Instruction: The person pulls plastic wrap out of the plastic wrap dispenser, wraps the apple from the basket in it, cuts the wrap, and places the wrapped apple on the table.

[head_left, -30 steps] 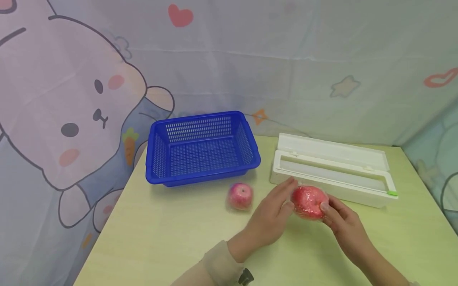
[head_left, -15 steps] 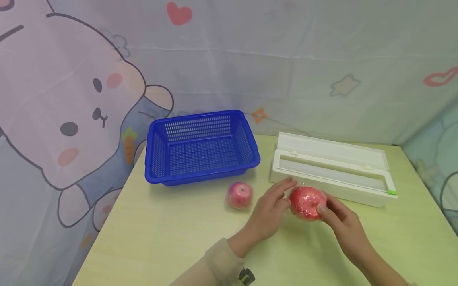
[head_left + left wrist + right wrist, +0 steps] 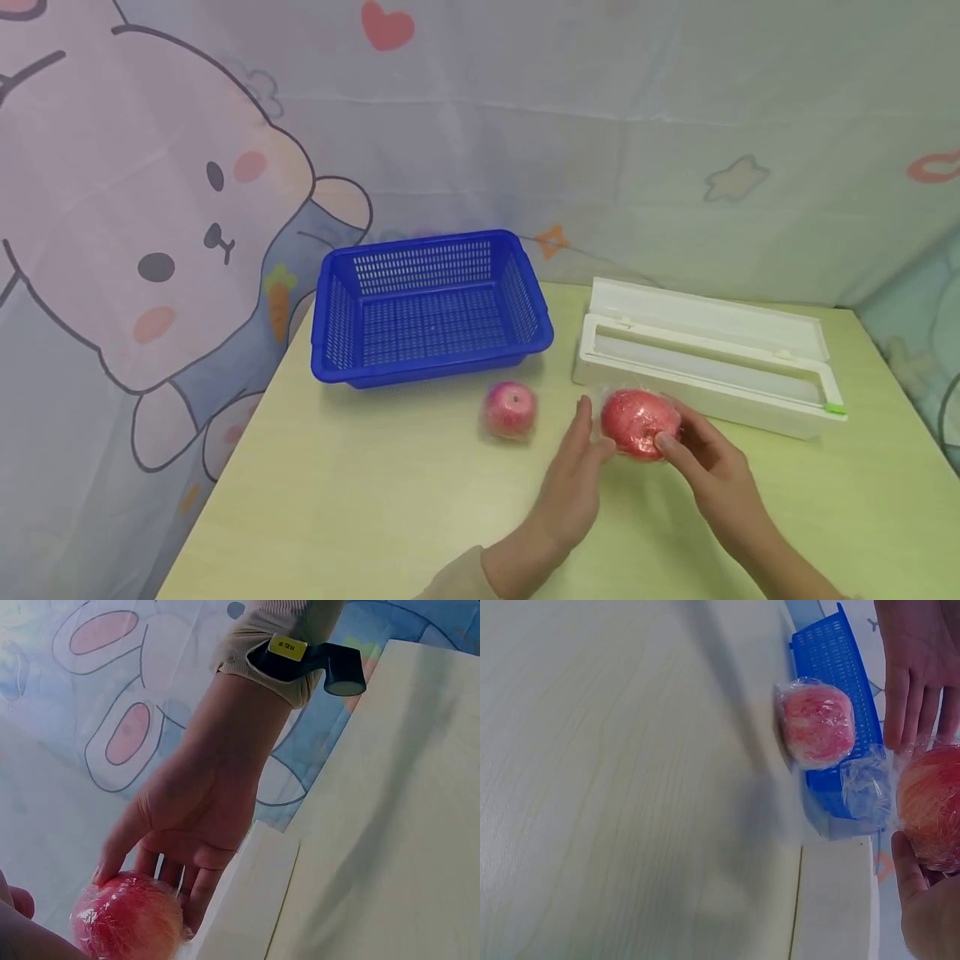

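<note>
My right hand (image 3: 723, 479) grips a red apple (image 3: 640, 423) wrapped in clear plastic film, its thumb on the near side. My left hand (image 3: 558, 492) is at the apple's left side with fingers extended and thumb close to the film. Seen from the right wrist, the left hand (image 3: 922, 675) has straight fingers at the wrapping, and a loose flap of film (image 3: 866, 787) sticks out from the apple (image 3: 937, 806). The left wrist view shows the right hand (image 3: 199, 802) around the apple (image 3: 131, 919). A second film-wrapped apple (image 3: 510, 411) sits on the table.
Behind the second apple stands a blue perforated basket (image 3: 435, 364) with nothing in it. A white cling film dispenser (image 3: 697, 392) lies beyond the hands at the right, lid raised, roll visible. The pale table (image 3: 360, 492) ends at a printed cloth backdrop (image 3: 525, 125).
The left hand has turned so its fingers point up more steeply and its palm faces the apple. The wrapped apple has shifted slightly left in the right hand's grip. The head view has shifted a little.
</note>
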Available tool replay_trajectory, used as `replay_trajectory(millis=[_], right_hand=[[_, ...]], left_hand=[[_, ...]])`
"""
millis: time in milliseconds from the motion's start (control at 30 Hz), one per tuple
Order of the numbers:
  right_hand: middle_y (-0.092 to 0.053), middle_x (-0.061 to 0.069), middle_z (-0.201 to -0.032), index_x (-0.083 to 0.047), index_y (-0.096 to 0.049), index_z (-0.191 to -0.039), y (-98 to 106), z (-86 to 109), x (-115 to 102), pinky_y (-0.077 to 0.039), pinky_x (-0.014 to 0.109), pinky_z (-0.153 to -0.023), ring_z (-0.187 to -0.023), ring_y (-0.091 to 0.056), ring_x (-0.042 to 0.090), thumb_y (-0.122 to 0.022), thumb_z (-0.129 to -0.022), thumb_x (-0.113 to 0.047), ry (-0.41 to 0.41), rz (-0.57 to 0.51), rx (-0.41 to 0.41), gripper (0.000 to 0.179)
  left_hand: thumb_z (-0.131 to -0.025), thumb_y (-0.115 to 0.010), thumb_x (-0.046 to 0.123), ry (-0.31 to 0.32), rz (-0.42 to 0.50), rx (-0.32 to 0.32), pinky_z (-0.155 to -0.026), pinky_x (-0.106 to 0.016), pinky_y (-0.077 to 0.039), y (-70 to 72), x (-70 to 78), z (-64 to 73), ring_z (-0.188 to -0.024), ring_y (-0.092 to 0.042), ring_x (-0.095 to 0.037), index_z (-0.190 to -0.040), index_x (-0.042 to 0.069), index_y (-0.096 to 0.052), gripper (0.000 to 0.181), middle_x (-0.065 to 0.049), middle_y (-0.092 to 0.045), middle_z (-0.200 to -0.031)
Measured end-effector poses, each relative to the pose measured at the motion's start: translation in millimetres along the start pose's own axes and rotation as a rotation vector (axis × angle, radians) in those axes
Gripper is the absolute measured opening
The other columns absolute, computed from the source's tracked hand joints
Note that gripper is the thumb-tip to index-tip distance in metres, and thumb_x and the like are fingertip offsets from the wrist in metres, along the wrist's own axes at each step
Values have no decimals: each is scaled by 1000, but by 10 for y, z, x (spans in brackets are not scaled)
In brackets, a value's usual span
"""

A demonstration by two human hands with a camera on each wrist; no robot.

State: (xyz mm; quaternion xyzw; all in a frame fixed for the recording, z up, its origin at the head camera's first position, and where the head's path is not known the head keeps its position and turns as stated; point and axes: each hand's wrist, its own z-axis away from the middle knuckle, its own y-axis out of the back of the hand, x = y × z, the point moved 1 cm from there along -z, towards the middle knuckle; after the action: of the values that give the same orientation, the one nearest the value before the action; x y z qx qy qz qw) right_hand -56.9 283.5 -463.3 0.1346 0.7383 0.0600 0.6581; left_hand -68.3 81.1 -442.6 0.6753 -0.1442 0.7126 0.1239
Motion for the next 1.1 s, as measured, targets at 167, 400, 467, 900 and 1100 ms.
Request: replay_trajectory(millis=[167,400,467,900,1100], right_hand=[[-62,-29,-131,6,-47,-156,-17,5,-19,-54,12,-92,-119,-61,-10,-64,-108,-9,-12,50,-8,53],[-66,-26,-130,12,-47,-153,56,6,-28,-53,12,-93,-118,-62,-8,-58,-110,-9,7,50,-29,49],[-67,-24,-130,13,-46,-152,86,12,-26,-54,13,-92,-117,-64,-6,-57,-110,-8,4,16,-32,48],[-64,-29,-132,11,-47,-153,74,55,-71,-53,12,-93,-121,-60,-11,-61,-109,-7,1,50,-24,50],[-64,-29,-131,13,-45,-153,42,69,-92,-54,13,-92,-120,-61,-10,-59,-109,-8,-14,36,-51,50]], left_hand=[[-108,-41,25,-15,97,-5,-130,-49,-22,5,-34,-71,-161,-27,-30,-166,-3,-26,66,-14,-28,-174],[-108,-41,12,5,369,-65,-120,-45,-42,165,-103,-173,-152,-44,-36,-156,-8,-44,53,-22,-48,-162],[-108,-40,10,30,427,-82,-115,-44,-48,241,-106,-203,-147,-50,-38,-151,-9,-51,49,-22,-54,-157],[-110,-48,21,73,273,-56,-119,-43,-44,259,-65,-256,-153,-43,-33,-157,-3,-48,53,-15,-47,-165],[-110,-49,19,96,328,-76,-118,-46,-44,181,-35,-259,-149,-47,-36,-157,-3,-47,52,-16,-46,-165]])
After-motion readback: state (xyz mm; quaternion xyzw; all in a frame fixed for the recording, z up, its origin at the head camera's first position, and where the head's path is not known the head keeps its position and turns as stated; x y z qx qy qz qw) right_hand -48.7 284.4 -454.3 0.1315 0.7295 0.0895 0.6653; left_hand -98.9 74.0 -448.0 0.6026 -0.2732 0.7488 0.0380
